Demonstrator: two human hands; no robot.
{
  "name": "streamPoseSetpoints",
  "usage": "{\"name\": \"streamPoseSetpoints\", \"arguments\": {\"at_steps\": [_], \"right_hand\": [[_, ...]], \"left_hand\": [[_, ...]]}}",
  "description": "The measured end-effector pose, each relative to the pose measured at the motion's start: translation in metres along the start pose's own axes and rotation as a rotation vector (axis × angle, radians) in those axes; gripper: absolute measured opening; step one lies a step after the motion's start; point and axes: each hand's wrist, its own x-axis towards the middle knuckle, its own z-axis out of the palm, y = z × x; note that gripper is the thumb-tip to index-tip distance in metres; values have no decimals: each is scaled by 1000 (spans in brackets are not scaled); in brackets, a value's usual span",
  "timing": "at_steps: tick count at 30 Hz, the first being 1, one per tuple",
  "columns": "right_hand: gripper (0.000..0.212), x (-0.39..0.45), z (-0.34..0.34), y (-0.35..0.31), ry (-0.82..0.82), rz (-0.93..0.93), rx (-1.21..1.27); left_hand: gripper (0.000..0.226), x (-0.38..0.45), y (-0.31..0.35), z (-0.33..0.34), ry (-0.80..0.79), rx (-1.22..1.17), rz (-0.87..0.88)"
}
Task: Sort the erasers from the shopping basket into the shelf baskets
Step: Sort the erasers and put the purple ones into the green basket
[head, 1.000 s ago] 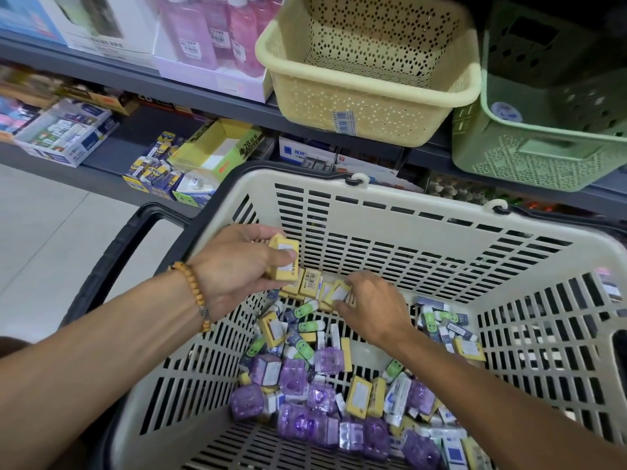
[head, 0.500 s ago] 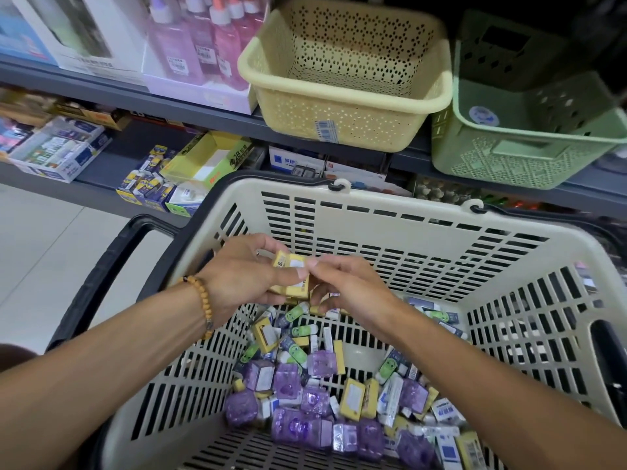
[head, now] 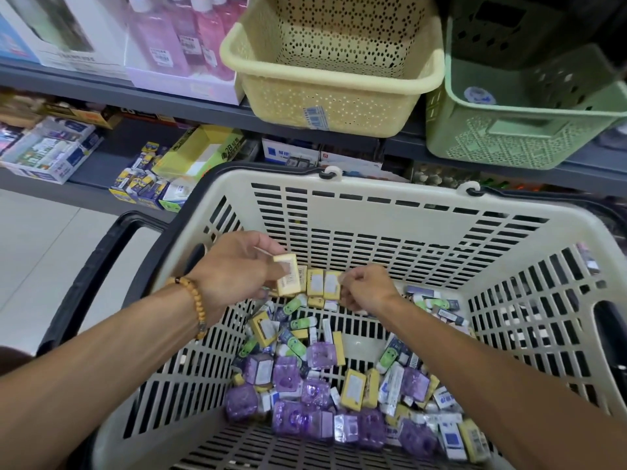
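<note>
A cream slotted shopping basket (head: 400, 212) holds a heap of erasers: purple wrapped ones (head: 288, 374), yellow boxed ones (head: 354, 390), green and white ones (head: 300, 322). My left hand (head: 234, 269) is inside the basket near its far wall and grips a small stack of yellow boxed erasers (head: 287, 279). My right hand (head: 368, 288) is curled just to the right, pinching a yellow boxed eraser (head: 331, 284) among those lying by the wall. On the shelf above stand a yellow perforated basket (head: 332, 79) and a green basket (head: 529, 130).
Black basket handles (head: 101, 266) flank the shopping basket. The grey shelf (head: 190, 110) carries pink bottles (head: 190, 32) and boxes; the lower shelf holds stationery boxes (head: 200, 154). Pale floor tiles (head: 40, 249) lie to the left.
My right hand moved away from my left hand, down and right to the yellow erasers by the far wall. My left hand keeps its stack. The view shifted slightly.
</note>
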Motion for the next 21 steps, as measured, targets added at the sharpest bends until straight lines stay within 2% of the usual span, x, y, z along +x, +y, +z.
{"name": "streamPoseSetpoints", "arguments": {"at_steps": [4, 8, 9, 11, 12, 14, 16, 17, 19, 21], "right_hand": [[20, -9, -9, -7, -11, -70, -17], [18, -35, -13, -18, -334, -160, 121], [15, -40, -12, -19, -371, -171, 116], [14, -44, -14, -17, -343, -185, 45], [15, -45, -17, -14, -306, -185, -3], [18, -44, -27, -6, -231, -174, -84], [20, -42, -37, 0, -183, -163, -122], [21, -40, -41, 2, -173, -159, -127], [27, -37, -43, 1, -162, -171, -117], [33, -38, -44, -5, -152, -201, -112]], "left_hand": [[18, 3, 1, 8, 0, 34, -28], [21, 9, 3, 30, -60, 9, -41], [22, 11, 3, 35, -87, -12, -43], [21, 16, -1, 43, -129, -8, -55], [18, 19, -5, 46, -134, 57, -54], [16, 28, -17, 49, -141, 451, 15], [41, 32, -30, 55, -239, 867, 51], [53, 32, -36, 58, -280, 995, 47], [69, 34, -49, 64, -321, 1085, 50], [78, 36, -57, 66, -349, 1079, 79]]}}
